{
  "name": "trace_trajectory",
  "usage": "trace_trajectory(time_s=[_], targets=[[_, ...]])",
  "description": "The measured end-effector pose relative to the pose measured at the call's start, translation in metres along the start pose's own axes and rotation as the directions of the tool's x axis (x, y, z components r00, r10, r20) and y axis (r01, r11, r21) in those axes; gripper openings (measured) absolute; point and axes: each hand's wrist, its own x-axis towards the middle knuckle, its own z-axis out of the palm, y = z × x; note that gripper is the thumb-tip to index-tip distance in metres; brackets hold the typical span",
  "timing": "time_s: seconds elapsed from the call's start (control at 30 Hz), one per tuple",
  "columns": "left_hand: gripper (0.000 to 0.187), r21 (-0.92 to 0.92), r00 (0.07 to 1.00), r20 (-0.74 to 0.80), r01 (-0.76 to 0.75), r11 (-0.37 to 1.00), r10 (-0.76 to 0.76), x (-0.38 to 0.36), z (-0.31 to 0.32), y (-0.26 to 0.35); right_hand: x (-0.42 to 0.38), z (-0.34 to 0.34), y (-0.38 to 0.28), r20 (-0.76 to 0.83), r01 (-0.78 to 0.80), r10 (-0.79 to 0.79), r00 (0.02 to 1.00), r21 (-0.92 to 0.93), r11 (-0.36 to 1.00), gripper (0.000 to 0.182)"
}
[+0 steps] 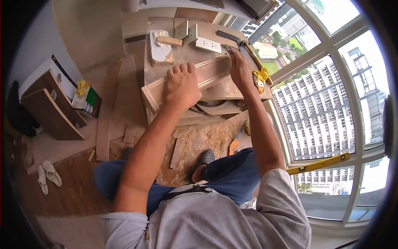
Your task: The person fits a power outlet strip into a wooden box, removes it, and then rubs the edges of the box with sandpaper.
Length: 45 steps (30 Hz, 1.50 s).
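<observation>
1. At far left, on the floor: pair of white slippers [47,176], brown cabinet drawers [52,110], green box [89,101] with a yellow thing on top.
2. Left hand [181,86] laid flat and open on the wooden moulding [207,74], fingers spread and pointing away from the body, palm pressing down near the lower-left part of the strip. Nothing gripped inside, only pressing.
3. Moulding lying on the surface [232,89], long axis running from lower left, near the left hand, up to upper right, toward the right hand. Both hands directly on it, the left nearer the body.
4. Right hand [239,68] at the upper-right end of the moulding, fingers curled around a small dark tool [228,49]; cannot tell what tool exactly.
5. Behind the moulding, on the same surface: white socket plates [208,44].
6. Under the surface: wood shavings [207,139] on the floor.
7. At right: yellow spirit level [318,164] on the window sill.
</observation>
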Motion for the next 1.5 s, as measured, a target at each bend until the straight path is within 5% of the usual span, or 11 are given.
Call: trace_trajectory(time_s=[0.17, 0.57, 0.73, 0.83, 0.93, 0.97, 1.07, 1.17, 1.23, 1.43, 1.5], targets=[[0.094, 0.029, 0.997, 0.073, 0.001, 1.0, -0.003, -0.001, -0.007, 0.003, -0.006, -0.005, 0.005, 0.172, 0.294, -0.269, 0.948, -0.137, 0.946, 0.037], [0.099, 0.048, 0.997, 0.077, -0.004, 0.999, 0.0, -0.002, -0.012, 0.004, -0.054, -0.03, -0.007, 0.288, 0.274, -0.273, 0.918, 0.038, 0.961, 0.044], [0.111, -0.006, 0.998, 0.056, -0.013, 1.0, 0.013, -0.006, -0.008, 0.005, -0.039, -0.036, -0.005, -0.088, -0.014, 0.036, 0.995, 0.244, 0.97, 0.021], [0.099, -0.098, 0.851, -0.487, -0.279, 0.955, 0.198, -0.011, -0.01, 0.014, -0.038, -0.045, -0.03, 0.005, -0.257, 0.364, 0.931, 0.717, 0.648, 0.022], [0.059, -0.929, 0.988, -0.126, -0.088, 0.36, -0.084, -0.018, -0.021, 0.044, -0.051, -0.047, -0.085, 0.083, -0.11, 0.496, 0.864, 0.994, 0.025, 0.024], [0.059, -0.927, 0.987, -0.125, -0.081, 0.365, -0.098, -0.019, -0.022, 0.049, -0.06, -0.036, -0.085, -0.05, -0.089, 0.436, 0.898, 0.952, 0.293, 0.026], [0.03, -0.849, 0.996, 0.088, 0.081, -0.522, 0.013, -0.02, -0.028, 0.053, -0.088, -0.033, -0.11, -0.034, -0.115, 0.27, 0.962, 0.849, 0.516, 0.025], [0.028, -0.758, 0.989, 0.047, 0.124, -0.64, 0.137, -0.024, -0.019, 0.043, -0.094, -0.037, -0.126, 0.015, -0.158, 0.385, 0.923, 0.926, 0.342, 0.022], [0.027, -0.746, 0.988, 0.066, 0.143, -0.651, 0.142, -0.023, -0.004, 0.034, -0.091, -0.046, -0.121, 0.319, -0.219, 0.516, 0.795, 0.944, -0.246, 0.018], [0.017, -0.89, 0.976, 0.214, 0.216, -0.402, 0.051, -0.029, 0.001, 0.017, -0.095, -0.049, -0.108, 0.429, -0.307, 0.548, 0.718, 0.902, -0.304, 0.021], [0.012, -0.885, 0.975, 0.22, 0.215, -0.412, 0.037, -0.029, 0.0, 0.014, -0.096, -0.051, -0.101, 0.261, -0.289, 0.396, 0.881, 0.957, 0.013, 0.021]])
